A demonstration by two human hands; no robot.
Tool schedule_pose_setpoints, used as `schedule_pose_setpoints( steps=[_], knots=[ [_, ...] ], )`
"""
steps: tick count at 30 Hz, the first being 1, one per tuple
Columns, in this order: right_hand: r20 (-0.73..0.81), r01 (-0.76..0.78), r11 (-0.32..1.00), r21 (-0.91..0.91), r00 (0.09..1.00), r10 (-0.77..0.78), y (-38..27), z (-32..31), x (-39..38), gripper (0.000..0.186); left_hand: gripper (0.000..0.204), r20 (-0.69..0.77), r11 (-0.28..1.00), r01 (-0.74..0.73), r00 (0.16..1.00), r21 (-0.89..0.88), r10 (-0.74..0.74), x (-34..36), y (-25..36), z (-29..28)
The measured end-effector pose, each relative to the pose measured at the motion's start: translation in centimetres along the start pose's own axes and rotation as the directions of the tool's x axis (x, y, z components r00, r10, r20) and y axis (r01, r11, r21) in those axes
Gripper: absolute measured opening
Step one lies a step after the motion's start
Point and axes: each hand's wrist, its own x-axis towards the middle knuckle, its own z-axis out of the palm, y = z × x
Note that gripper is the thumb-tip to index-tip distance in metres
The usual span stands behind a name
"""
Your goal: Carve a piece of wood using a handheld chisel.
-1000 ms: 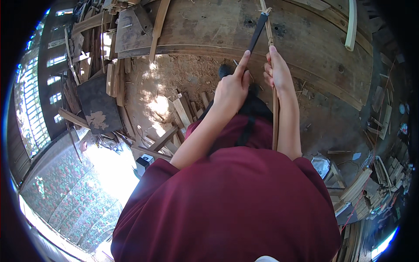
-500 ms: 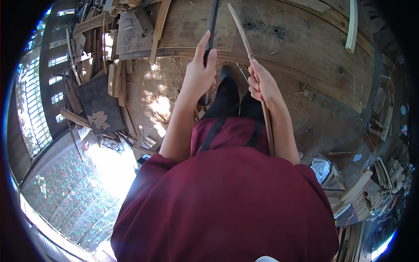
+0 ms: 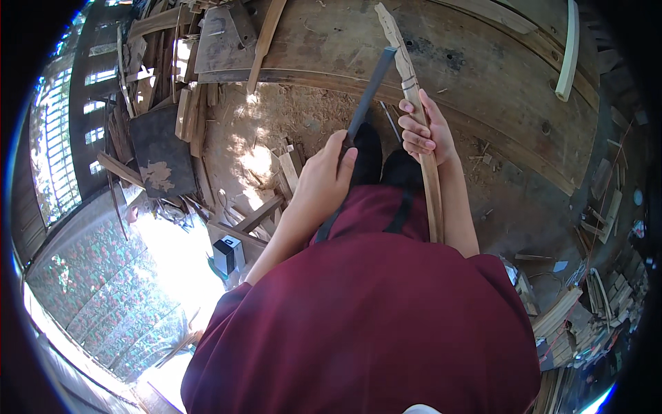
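Observation:
My left hand point(image 3: 324, 168) is wrapped round the lower end of a long, flat, dark grey file point(image 3: 371, 93), which slants up to the right. The file's far tip lies beside, perhaps touching, the edge of a long strip of wood point(image 3: 408, 81); contact is hard to judge. My right hand point(image 3: 426, 131) grips this strip around its middle, fingers curled over it. The upper part is narrow and irregularly shaped, with dark lines across it above my fingers. Its lower end runs down against the maroon shirt point(image 3: 365, 297).
A wide wooden workbench point(image 3: 310, 41) stands in front of me. A pale wood strip point(image 3: 569, 52) lies at its right, and a brown slat point(image 3: 265, 45) crosses its left part. Wood offcuts point(image 3: 186, 114) pile up at the left. A small box point(image 3: 227, 254) sits by my left elbow.
The file has tilted from nearly upright to a slant, its tip now by the wood strip. My left hand has moved down toward me. The strip has turned, showing a broader side.

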Motion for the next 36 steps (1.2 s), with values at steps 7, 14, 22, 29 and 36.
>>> schedule_pose_setpoints(
  steps=[7,14,22,29,36],
  knots=[
    [-0.382,-0.003,0.907,-0.420,0.908,-0.174,0.5,2.5,-0.2,0.044,0.046,0.000,0.984,-0.154,0.988,0.087,0.154,-0.1,0.3,0.8],
    [-0.442,-0.020,0.875,-0.484,0.868,-0.224,0.7,3.0,-0.1,0.045,0.055,0.109,0.988,-0.154,0.983,0.023,0.150,-0.2,0.3,-0.2],
    [-0.440,-0.098,0.693,-0.714,0.833,-0.335,0.5,2.6,-0.2,0.048,0.053,0.154,0.999,-0.027,0.988,-0.029,0.031,-0.3,0.8,-0.5],
    [0.367,-0.542,-0.786,-0.296,0.695,-0.618,5.8,7.6,1.1,0.038,0.056,-0.161,0.934,0.191,0.955,-0.303,-0.248,3.3,-3.6,-1.8],
    [0.500,-0.387,-0.921,-0.035,0.791,-0.351,8.3,9.6,0.5,0.011,0.051,-0.455,0.890,-0.148,0.816,0.431,0.356,19.0,-9.8,-8.1]
  ],
)
